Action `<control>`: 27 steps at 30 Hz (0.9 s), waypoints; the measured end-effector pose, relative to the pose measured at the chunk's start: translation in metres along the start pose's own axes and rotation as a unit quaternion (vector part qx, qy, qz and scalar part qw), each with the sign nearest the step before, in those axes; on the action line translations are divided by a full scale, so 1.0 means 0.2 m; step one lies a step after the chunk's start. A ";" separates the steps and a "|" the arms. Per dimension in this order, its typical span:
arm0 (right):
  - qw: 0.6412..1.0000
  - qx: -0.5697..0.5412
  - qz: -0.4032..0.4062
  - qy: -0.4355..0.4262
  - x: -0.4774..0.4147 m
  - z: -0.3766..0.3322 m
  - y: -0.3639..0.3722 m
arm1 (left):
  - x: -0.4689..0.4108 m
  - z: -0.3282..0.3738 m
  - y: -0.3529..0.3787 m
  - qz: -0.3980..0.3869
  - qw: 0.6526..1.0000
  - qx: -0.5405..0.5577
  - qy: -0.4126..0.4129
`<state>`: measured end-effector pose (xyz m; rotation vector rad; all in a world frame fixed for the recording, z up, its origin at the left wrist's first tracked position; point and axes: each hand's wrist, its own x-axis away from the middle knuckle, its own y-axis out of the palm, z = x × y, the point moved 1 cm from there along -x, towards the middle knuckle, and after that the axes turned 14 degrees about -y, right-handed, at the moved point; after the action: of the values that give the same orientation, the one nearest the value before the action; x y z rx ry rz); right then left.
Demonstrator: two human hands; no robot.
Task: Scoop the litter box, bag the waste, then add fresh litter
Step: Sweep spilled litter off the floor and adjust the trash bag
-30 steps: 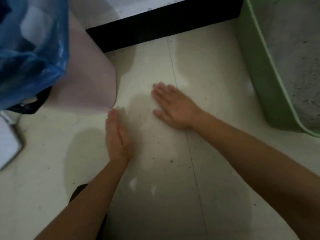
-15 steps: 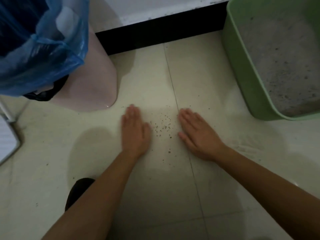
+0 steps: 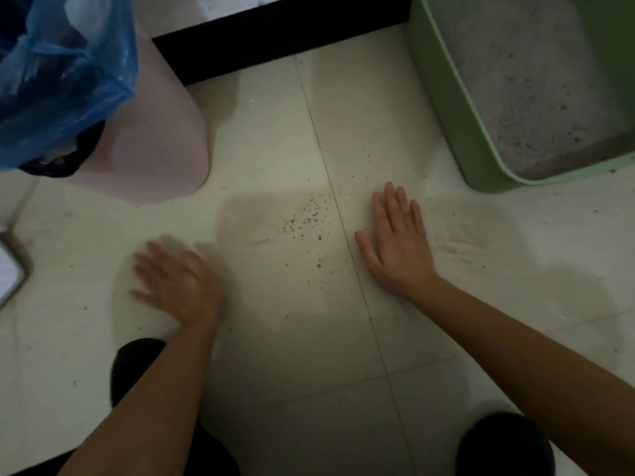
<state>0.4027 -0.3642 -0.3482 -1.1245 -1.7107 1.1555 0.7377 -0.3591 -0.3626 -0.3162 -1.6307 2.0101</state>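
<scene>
- Broadly, the pale tiled floor [image 3: 275,338] fills your view. A dark grout line runs down it from near the litter box's left wall.
- The green litter box [image 3: 443,108] sits at the upper right, beside the black baseboard [image 3: 275,32]. Grey-white litter [image 3: 522,84] speckled with dark bits covers its bottom.
- Well to the left of the litter box, across the floor, stands a pink bin [image 3: 161,139]. A blue plastic bag [image 3: 62,80] lines it and drapes over its rim.
- Your right hand [image 3: 398,245] lies palm down on the floor, in front of the litter box's near left corner and apart from it. Its fingers [image 3: 391,211] are straight and close together, holding nothing.
- Your left hand [image 3: 178,283] is farther from the litter box, in front of the bin. It is blurred, with its fingers [image 3: 151,266] spread and loose and nothing in them. You cannot tell whether it touches the floor.
- Faint dusty streaks [image 3: 460,245] mark the floor in front of the litter box, just right of your right hand.
- A loose scatter of dark litter grains [image 3: 305,221] lies on the floor between your hands, nearer the right one and farther from the litter box than the grout line.
- Farthest from the litter box, a white flat object [image 3: 10,273] is cut off by the left edge; you cannot tell what it is.
</scene>
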 end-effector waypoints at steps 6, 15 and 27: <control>0.990 -0.032 0.055 0.126 0.06 0.06 0.02 | 0.49 -0.05 0.08 -0.067 0.995 -0.014 0.071; 0.952 -0.027 0.144 0.269 0.43 0.32 0.02 | 0.99 0.53 0.22 -0.255 0.851 0.053 0.457; 0.998 -0.006 -0.009 0.064 0.09 0.06 0.03 | 0.25 0.74 0.16 -0.174 0.908 0.059 0.376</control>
<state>0.3883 -0.3484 -0.3556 -1.1621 -1.6287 1.0411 0.6152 -0.4605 -0.3502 -0.6141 -0.9856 1.4386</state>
